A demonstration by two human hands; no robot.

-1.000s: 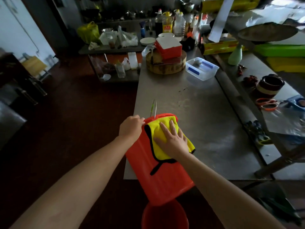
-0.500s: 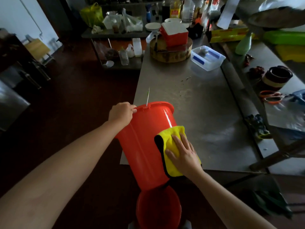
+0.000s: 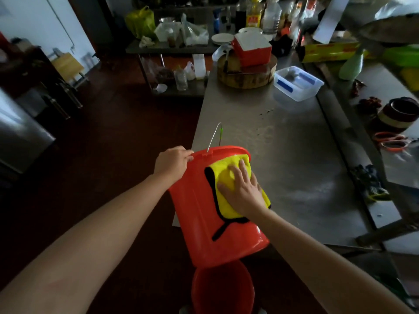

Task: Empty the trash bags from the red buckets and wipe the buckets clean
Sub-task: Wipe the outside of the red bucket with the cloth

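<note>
A red bucket [image 3: 204,232] is tilted at the near left corner of the steel table [image 3: 294,155], its mouth turned away from me and its wire handle sticking up. My left hand [image 3: 172,163] grips the bucket's rim on the left. My right hand [image 3: 243,191] presses flat, fingers spread, on a yellow cloth with black trim [image 3: 224,177] against the upper outer wall, just under the rim. A second red bucket [image 3: 222,288] stands below, on the floor, partly hidden by the first.
At the table's far end are a round wooden chopping block [image 3: 247,73] with a red-and-white box [image 3: 252,47] on it and a clear plastic tub [image 3: 298,83]. A lower shelf on the right holds scissors [image 3: 390,141] and a bowl [image 3: 399,114]. Dark floor lies left.
My right hand has slid the yellow cloth back up the bucket's wall, from low on the side to just under the rim. The left hand keeps its grip on the rim.
</note>
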